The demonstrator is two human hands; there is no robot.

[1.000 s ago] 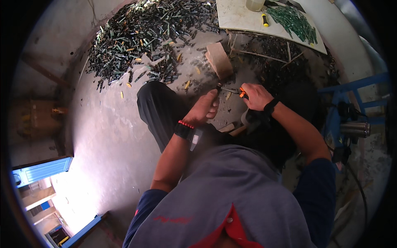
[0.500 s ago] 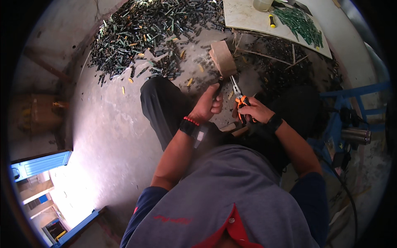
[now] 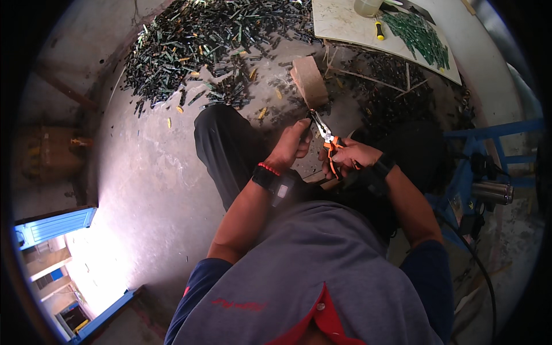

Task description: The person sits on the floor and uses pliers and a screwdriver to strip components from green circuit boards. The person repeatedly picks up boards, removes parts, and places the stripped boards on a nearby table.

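In the left hand [image 3: 292, 142], curled nearly closed, pinching a slim dark strip [image 3: 311, 119] between thumb and fingers, far end poking out toward one o'clock. In the right hand [image 3: 355, 155], wrapped around the handles of orange-and-black long-nose pliers [image 3: 328, 138], nose angled toward eleven o'clock, some fingers hidden beneath. Meeting at the strip's exposed end, or nearly so; too small to tell whether touching or just beside, or how far parted at the jaws.

Judging by this pose, at the step of working the strip's end with the plier tips. Calling next for a steady left pinch, a square bite on that end and a firm squeeze of the handles, with left fingertips kept clear of the metal nose.

Just beyond the tips, toward twelve o'clock, a tan block [image 3: 310, 82] above the grey floor [image 3: 152, 155]. Farther out toward eleven o'clock, heaped on the floor, a broad pile of dark strips [image 3: 201, 63] with yellow pieces [image 3: 262, 113] scattered nearby. Toward one o'clock, on a white-topped bench [image 3: 339, 24], a spread of green strips [image 3: 417, 37], a yellow-and-black tool handle [image 3: 379, 30] and a container of cloudy liquid [image 3: 367, 7].
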